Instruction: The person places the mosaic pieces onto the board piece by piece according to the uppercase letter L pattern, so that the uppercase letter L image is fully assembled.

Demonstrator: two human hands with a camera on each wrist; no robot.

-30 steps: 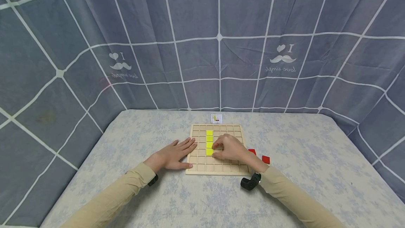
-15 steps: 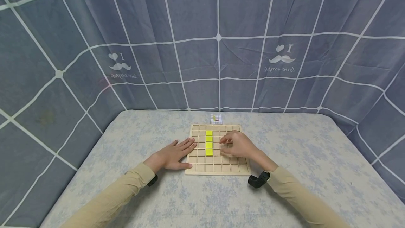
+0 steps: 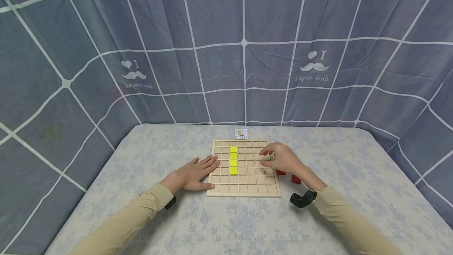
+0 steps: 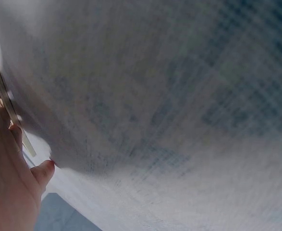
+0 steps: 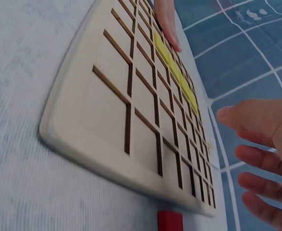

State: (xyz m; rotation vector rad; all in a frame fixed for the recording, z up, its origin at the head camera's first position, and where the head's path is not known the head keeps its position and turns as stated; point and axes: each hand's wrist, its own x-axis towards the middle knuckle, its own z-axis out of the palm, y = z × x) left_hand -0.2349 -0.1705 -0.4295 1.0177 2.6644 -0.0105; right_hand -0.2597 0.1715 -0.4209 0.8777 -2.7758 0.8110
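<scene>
A wooden grid board [image 3: 244,190] lies on the table, with a column of several yellow tiles [image 3: 233,163] in its cells. My left hand [image 3: 194,174] rests on the board's left edge, fingers stretched out. In the left wrist view, that hand [image 4: 8,178] shows beside the board's rim. Over the right edge of the board hovers my right hand [image 3: 284,158], thumb and fingers apart and loosely bent. The right wrist view shows nothing between this hand's fingertips [image 5: 226,113]. Red tiles [image 3: 296,179] lie right of the board, partly hidden by the right hand and forearm.
Behind the board lies a small printed card [image 3: 241,133] with a grid and a coloured pattern. A pale patterned cloth [image 3: 170,141] covers the table. Grey-blue curtains [image 3: 219,66] with white lines hang around the far side and both sides.
My right hand has moved right, from beside the lowest yellow tile to the board's right edge. The left hand and the yellow tiles have stayed in place.
</scene>
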